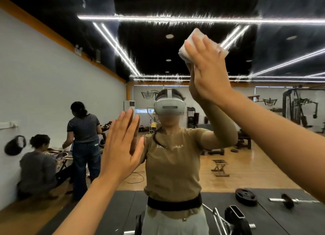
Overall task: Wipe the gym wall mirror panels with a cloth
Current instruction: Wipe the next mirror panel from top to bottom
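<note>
The wall mirror (pixel 175 46) fills the whole view and reflects the gym and my own body. My right hand (pixel 205 71) is raised high at the upper right and presses a folded white cloth (pixel 191 43) flat against the glass with straight fingers. My left hand (pixel 121 145) lies flat on the mirror at the lower left, fingers straight and together, holding nothing. Each hand meets its own reflection at the glass.
In the reflection two people (pixel 82 146) are busy at the left by the white wall. A weight plate (pixel 246 197) and a dumbbell (pixel 288 200) lie on the dark mat at the lower right. A barbell (pixel 228 222) lies at the bottom centre.
</note>
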A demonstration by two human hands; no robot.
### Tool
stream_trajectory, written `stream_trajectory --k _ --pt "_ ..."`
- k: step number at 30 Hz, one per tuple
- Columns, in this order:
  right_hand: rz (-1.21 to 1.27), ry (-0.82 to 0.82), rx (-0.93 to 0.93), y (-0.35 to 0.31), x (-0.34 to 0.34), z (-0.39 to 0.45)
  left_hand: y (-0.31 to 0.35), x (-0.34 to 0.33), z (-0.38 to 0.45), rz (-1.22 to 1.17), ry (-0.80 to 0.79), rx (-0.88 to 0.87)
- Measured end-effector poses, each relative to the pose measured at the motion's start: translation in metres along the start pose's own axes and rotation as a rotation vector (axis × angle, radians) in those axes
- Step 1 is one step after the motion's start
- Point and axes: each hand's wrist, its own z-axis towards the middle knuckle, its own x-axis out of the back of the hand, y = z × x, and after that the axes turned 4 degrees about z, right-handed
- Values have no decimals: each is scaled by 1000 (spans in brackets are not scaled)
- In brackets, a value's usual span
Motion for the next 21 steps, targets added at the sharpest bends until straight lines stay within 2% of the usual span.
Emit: stream_trajectory --k 3,8,10,12,15,18,21 --pt "31 -75 193 -22 -13 -55 -2 1 0 4 -7 -12" --pt "-113 -402 618 -43 -26 -184 -8 9 -1 27 -38 -54" --pt "-172 -514 794 -38 -26 -204 -10 11 -1 42 -52 -65" --pt "-182 -556 884 -31 -21 -195 -11 12 0 53 -58 -68" --pt "-130 -514 843 -28 -18 -147 -13 12 1 53 -65 -78" --pt "-97 -350 674 -27 -20 -65 -18 14 1 37 -26 -99" --pt "-75 -221 437 -32 -22 18 -31 21 0 6 92 52"
